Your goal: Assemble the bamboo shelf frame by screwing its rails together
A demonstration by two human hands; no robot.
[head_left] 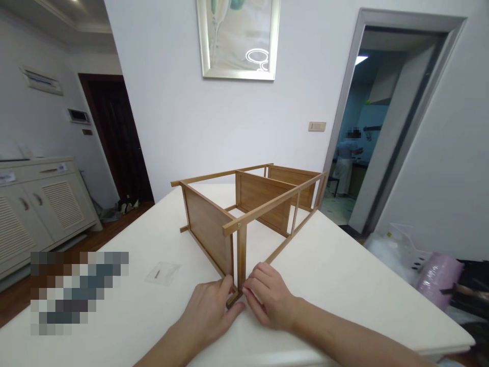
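Observation:
A wooden shelf rack (252, 204) lies on its side on the white table (336, 270), its three board shelves standing upright between long rails. My left hand (212, 311) rests at the near bottom corner of the rack, fingers curled against the base of the near upright post (241, 255). My right hand (267, 298) sits on the other side of that post, fingertips pinched at the same bottom corner. Whether a small part is held between the fingers is hidden.
A small clear plastic bag (162, 272) lies on the table left of the rack. A white cabinet (38, 204) stands at the left. A pink roll (437, 280) and plastic bags sit at the right. Another person (346, 163) stands beyond the open doorway.

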